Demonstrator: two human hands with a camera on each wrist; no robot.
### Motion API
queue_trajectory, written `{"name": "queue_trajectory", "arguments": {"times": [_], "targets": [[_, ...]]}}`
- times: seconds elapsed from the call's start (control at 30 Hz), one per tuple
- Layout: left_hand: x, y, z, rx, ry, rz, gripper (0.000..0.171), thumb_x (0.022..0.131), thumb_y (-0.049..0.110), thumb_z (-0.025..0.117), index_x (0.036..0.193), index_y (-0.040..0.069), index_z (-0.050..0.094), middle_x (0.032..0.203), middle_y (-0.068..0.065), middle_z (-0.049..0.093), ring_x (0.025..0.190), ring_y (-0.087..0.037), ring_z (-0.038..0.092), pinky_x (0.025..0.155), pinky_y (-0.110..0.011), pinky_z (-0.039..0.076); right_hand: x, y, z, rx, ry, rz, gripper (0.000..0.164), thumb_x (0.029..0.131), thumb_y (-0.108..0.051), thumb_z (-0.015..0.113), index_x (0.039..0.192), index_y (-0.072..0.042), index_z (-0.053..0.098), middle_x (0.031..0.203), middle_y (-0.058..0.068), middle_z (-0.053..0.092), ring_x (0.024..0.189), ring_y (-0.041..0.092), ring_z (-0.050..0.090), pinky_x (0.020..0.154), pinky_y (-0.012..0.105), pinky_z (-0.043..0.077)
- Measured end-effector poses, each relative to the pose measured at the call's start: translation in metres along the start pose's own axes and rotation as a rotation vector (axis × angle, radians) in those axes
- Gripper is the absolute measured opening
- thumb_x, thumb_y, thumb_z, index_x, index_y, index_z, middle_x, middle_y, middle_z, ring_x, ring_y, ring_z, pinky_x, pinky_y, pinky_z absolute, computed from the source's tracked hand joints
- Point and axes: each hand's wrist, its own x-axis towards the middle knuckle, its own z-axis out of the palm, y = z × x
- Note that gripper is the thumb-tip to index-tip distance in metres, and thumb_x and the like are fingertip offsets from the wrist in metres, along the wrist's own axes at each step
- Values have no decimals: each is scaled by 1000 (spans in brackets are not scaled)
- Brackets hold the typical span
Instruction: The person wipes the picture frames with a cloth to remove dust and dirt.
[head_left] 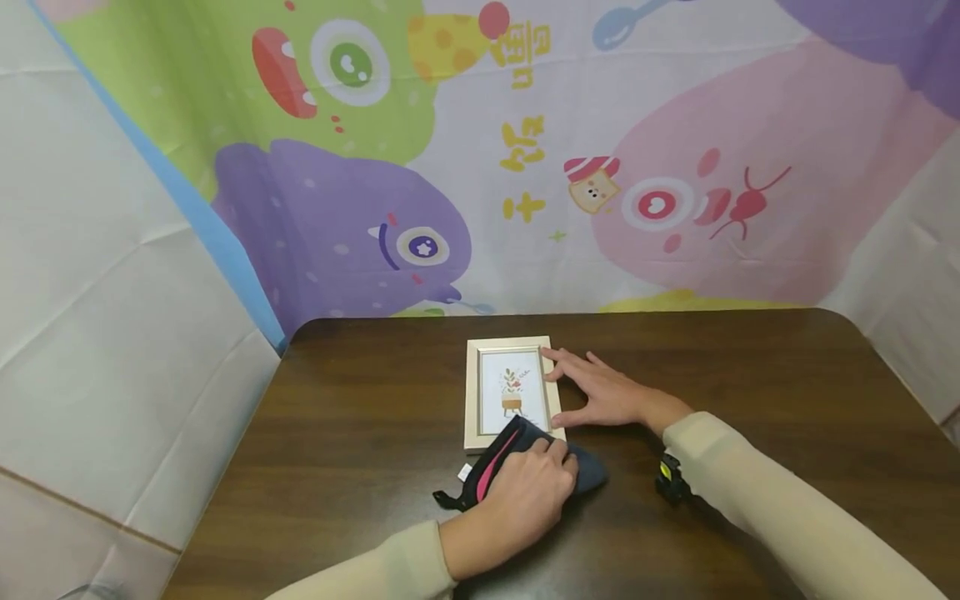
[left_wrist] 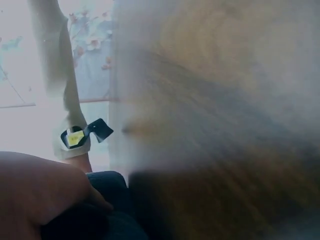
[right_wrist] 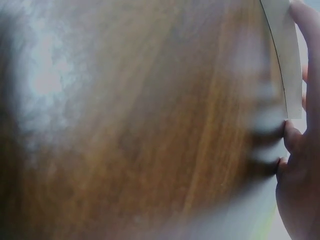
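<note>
A cream picture frame [head_left: 471, 392] with a small plant print lies face up on the dark table. Over its lower right corner is a dark blue zip pouch [head_left: 588, 471] with a black edge and a pink strip inside. My left hand [head_left: 525, 492] grips this pouch from above, fingers bunched into the fabric. Along the frame's right side, my right hand [head_left: 611, 392] rests with fingers and thumb spread, touching the edge. In the right wrist view, fingertips meet the frame's side [right_wrist: 287, 60]. The left wrist view catches part of the left hand [left_wrist: 45, 190] and dark pouch fabric [left_wrist: 110, 182].
The brown wooden table [head_left: 337, 467] stretches out on both sides of the frame. Behind it hangs a curtain [head_left: 510, 275] with cartoon monsters. Pale panels [head_left: 112, 250] stand at the left and right. A black strap device [head_left: 671, 479] sits at the right wrist.
</note>
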Motion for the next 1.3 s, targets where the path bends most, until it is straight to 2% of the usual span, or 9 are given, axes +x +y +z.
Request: {"name": "queue_trajectory", "arguments": {"times": [0.2, 0.47, 0.5, 0.67, 0.83, 1.0, 1.1, 1.2, 1.3], "targets": [[-8, -6, -3, -27, -27, -59, 24, 76, 25, 77, 97, 14, 72, 89, 0, 60, 71, -16, 57, 43, -31, 45, 0, 1, 1, -4, 0, -3, 88, 79, -67, 67, 147, -19, 38, 162, -1, 17, 147, 33, 15, 110, 65, 6], [-38, -33, -7, -68, -58, -189, 16, 71, 18, 79, 84, 13, 71, 81, -1, 59, 64, -17, 56, 43, -35, 45, -2, 0, -1, 16, -18, 46, 87, 77, -68, 68, 146, -22, 40, 162, -6, 16, 148, 27, 13, 113, 60, 4], [-42, -36, -8, -76, -64, -201, 15, 71, 16, 79, 84, 12, 71, 81, -2, 59, 64, -17, 56, 43, -35, 46, -2, 0, -2, 15, -19, 51, 83, 77, -68, 68, 142, -24, 43, 162, -6, 15, 148, 26, 13, 113, 59, 4], [-48, -42, -9, -74, -67, -194, 15, 71, 14, 78, 82, 11, 69, 80, -2, 58, 63, -17, 55, 43, -35, 46, -2, 0, -1, 14, -20, 55, 72, 77, -69, 68, 133, -29, 49, 162, -8, 14, 148, 25, 12, 113, 59, 5], [-43, -37, -7, -25, -44, -148, 17, 69, 16, 79, 81, 12, 68, 81, 0, 58, 64, -17, 55, 43, -33, 45, 0, 0, -1, 7, -27, 55, 66, 76, -70, 67, 128, -32, 50, 163, -7, 12, 148, 25, 11, 113, 59, 5], [-28, -27, -5, -9, -12, -88, 17, 70, 18, 80, 83, 14, 69, 82, 1, 58, 63, -16, 54, 42, -32, 44, 0, -2, -2, 12, -10, 47, 67, 77, -68, 69, 128, -30, 51, 162, -5, 14, 148, 28, 14, 112, 62, 6], [-17, -17, -4, 1, -12, -52, 19, 71, 21, 80, 86, 14, 71, 84, 1, 59, 65, -16, 55, 43, -32, 45, 0, -2, -1, 9, -1, 29, 70, 77, -66, 69, 132, -27, 50, 162, -2, 17, 147, 30, 15, 111, 63, 6], [-7, -7, -2, -1, -9, -9, 24, 73, 24, 80, 95, 15, 73, 89, 2, 60, 69, -15, 57, 45, -31, 47, 0, -1, 0, 6, 10, 8, 84, 78, -65, 69, 143, -20, 42, 160, -1, 23, 146, 33, 16, 110, 65, 7], [0, 1, -1, -10, -2, 20, 30, 75, 26, 80, 102, 15, 73, 94, 2, 61, 73, -15, 58, 47, -29, 48, 1, 0, 2, 1, 8, -3, 85, 79, -65, 69, 145, -20, 40, 160, -1, 23, 147, 33, 15, 110, 65, 7]]}}
